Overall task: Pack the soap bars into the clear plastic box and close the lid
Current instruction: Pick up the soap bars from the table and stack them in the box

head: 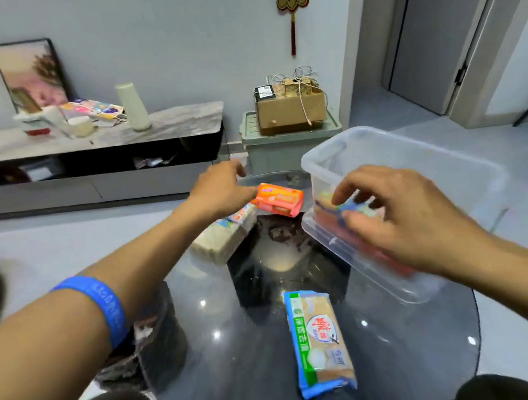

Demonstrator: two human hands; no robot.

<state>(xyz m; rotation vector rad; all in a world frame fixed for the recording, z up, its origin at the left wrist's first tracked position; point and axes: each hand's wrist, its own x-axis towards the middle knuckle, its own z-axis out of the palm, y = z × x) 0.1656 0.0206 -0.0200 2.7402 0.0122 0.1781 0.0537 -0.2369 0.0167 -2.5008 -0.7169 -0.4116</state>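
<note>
The clear plastic box (414,151) sits tilted at the right of the glass table, open, with soap bars inside; no lid shows. My right hand (411,217) reaches into it, fingers closed on a blue-wrapped soap bar (353,208). My left hand (222,188) holds an orange-pink soap pack (279,200) by its end, just left of the box. Under that hand lies a pale beige multi-pack of soap (222,236). A long tan soap pack with blue and green edges (318,340) lies flat near me.
The round dark glass table (239,349) has a dark base beneath. Beyond it stand a green bin (283,152) with a cardboard box on top and a low cabinet (87,143) with clutter. My knees show at the bottom edge.
</note>
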